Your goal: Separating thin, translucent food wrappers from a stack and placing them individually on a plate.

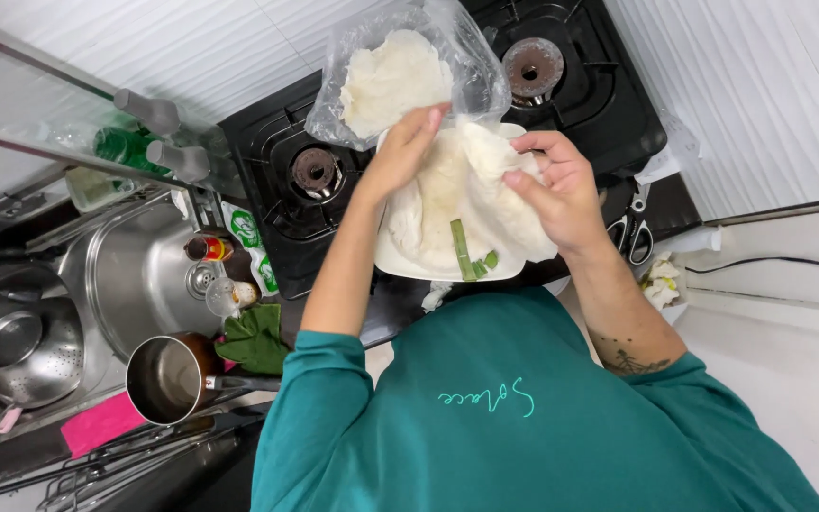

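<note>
Both of my hands grip a thin, soft white sheet (471,204) that drapes over a white plate (400,261). My left hand (405,152) pinches the sheet's upper left part, right below a clear plastic bag (466,57) holding more white sheets (391,76). On the sheet's right side, my right hand (556,190) has its fingers curled into the folds. A few green vegetable pieces (466,251) lie on the plate's near edge. The plate rests on the black gas stove (277,142).
Two burners (533,66) (315,171) flank the bag. Scissors (632,232) lie right of the plate. To the left are a steel sink (135,275), a colander (21,351), a small saucepan (168,379), a green cloth (253,337) and a pink cloth (97,422).
</note>
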